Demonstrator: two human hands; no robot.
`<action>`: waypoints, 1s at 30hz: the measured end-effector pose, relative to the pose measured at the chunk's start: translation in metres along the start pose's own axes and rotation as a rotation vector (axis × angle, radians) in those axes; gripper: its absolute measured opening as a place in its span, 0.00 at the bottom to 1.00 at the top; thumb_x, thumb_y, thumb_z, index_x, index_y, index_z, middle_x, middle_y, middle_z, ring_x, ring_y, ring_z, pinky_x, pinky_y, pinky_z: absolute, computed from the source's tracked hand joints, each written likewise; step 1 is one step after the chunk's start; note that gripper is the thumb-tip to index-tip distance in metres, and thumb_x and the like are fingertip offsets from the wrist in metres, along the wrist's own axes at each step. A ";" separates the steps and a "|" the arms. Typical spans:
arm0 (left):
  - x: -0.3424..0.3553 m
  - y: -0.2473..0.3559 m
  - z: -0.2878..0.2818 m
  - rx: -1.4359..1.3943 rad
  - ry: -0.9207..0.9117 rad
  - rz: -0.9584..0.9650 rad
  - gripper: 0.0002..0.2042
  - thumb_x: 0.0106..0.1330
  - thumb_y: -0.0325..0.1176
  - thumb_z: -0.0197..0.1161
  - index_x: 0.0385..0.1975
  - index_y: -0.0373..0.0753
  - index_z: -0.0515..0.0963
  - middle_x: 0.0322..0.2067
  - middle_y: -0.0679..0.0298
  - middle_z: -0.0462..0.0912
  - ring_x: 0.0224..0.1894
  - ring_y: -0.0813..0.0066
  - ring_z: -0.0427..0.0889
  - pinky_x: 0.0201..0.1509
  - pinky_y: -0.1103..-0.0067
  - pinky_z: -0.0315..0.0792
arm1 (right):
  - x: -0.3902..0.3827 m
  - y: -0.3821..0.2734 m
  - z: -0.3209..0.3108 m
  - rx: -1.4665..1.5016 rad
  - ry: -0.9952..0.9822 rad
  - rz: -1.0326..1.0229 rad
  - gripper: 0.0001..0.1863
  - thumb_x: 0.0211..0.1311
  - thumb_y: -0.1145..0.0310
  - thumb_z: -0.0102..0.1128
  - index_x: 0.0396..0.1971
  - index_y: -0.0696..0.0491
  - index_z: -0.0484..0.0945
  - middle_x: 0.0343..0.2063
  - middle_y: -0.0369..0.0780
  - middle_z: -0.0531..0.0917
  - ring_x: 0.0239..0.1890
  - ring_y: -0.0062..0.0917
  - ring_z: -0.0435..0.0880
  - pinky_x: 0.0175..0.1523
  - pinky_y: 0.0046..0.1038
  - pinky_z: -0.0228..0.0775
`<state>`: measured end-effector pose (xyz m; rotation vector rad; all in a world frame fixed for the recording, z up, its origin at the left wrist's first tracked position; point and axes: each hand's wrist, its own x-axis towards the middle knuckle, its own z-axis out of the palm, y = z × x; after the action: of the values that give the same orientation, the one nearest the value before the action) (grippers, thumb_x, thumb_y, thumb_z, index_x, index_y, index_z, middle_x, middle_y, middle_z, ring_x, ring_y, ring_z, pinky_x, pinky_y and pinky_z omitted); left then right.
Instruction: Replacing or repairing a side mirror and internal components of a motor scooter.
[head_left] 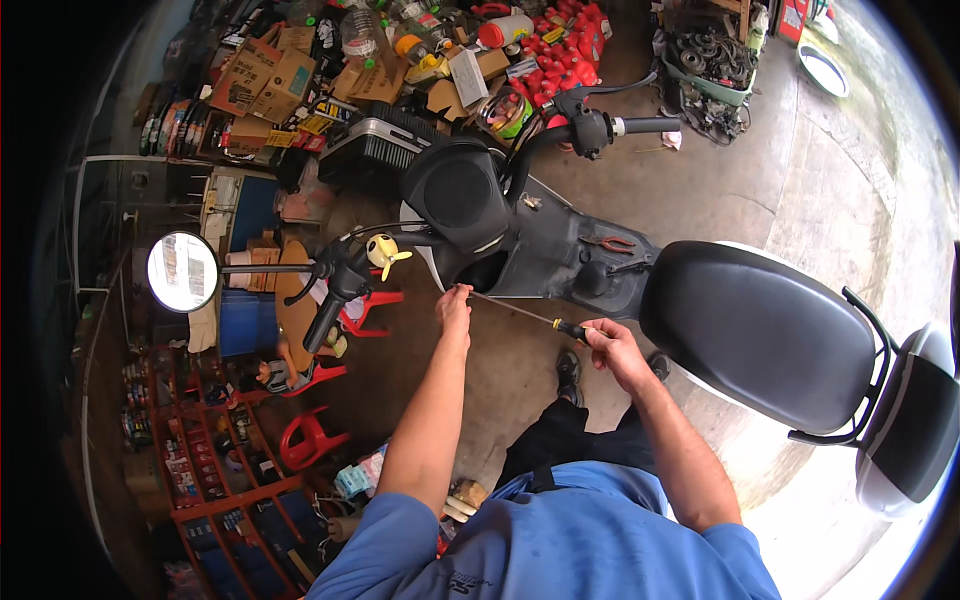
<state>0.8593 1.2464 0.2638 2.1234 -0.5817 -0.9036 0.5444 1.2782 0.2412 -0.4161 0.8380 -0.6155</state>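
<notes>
My right hand (612, 350) grips the dark handle of a long screwdriver (520, 312) with a yellow collar. Its thin metal shaft points left toward the scooter's (560, 245) front panel. At the shaft's far end is my left hand (455, 315), fingers pressed together beside the panel's lower edge; what lies between them is hidden. Pliers (608, 243) with red handles rest on the dark floorboard, in front of the black seat (755, 335). A yellow propeller ornament (383, 252) sits by the left handlebar grip (325, 320).
A round mirror (183, 272) sticks out at the left. Cardboard boxes (262, 80), bottles and red containers (570, 50) crowd the far side. A bin of metal parts (710, 65) stands far right. Another person (280, 375) is by red stools (312, 438) near red shelving (215, 500).
</notes>
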 end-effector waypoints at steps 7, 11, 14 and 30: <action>-0.006 0.003 0.005 -0.020 0.025 -0.002 0.12 0.66 0.44 0.57 0.39 0.44 0.80 0.45 0.69 0.77 0.51 0.78 0.72 0.47 0.77 0.68 | 0.014 0.019 -0.004 -0.654 0.094 -0.397 0.19 0.52 0.72 0.63 0.46 0.55 0.75 0.35 0.41 0.82 0.36 0.26 0.82 0.43 0.29 0.72; -0.029 -0.005 0.016 -0.107 -0.159 -0.080 0.09 0.68 0.40 0.55 0.41 0.45 0.76 0.40 0.71 0.79 0.44 0.81 0.76 0.42 0.79 0.69 | 0.018 0.000 -0.002 -0.627 -0.018 -0.036 0.20 0.51 0.72 0.63 0.47 0.54 0.75 0.38 0.43 0.82 0.40 0.33 0.82 0.46 0.31 0.71; -0.058 -0.010 0.038 -0.138 -0.362 -0.145 0.10 0.69 0.41 0.55 0.43 0.44 0.75 0.39 0.67 0.80 0.40 0.79 0.79 0.40 0.80 0.70 | 0.019 0.009 -0.003 -0.760 0.038 -0.205 0.20 0.51 0.73 0.63 0.46 0.53 0.76 0.37 0.43 0.81 0.41 0.36 0.81 0.45 0.32 0.71; -0.117 -0.017 0.100 -0.294 -0.428 -0.296 0.12 0.64 0.43 0.63 0.39 0.42 0.76 0.32 0.70 0.78 0.32 0.84 0.77 0.29 0.86 0.70 | 0.019 0.031 -0.010 -0.313 0.141 -0.298 0.12 0.66 0.68 0.54 0.45 0.57 0.73 0.25 0.33 0.76 0.21 0.15 0.71 0.28 0.18 0.64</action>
<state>0.7101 1.2858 0.2515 1.7818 -0.3159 -1.5312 0.5565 1.2877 0.2068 -0.7991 1.0205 -0.7985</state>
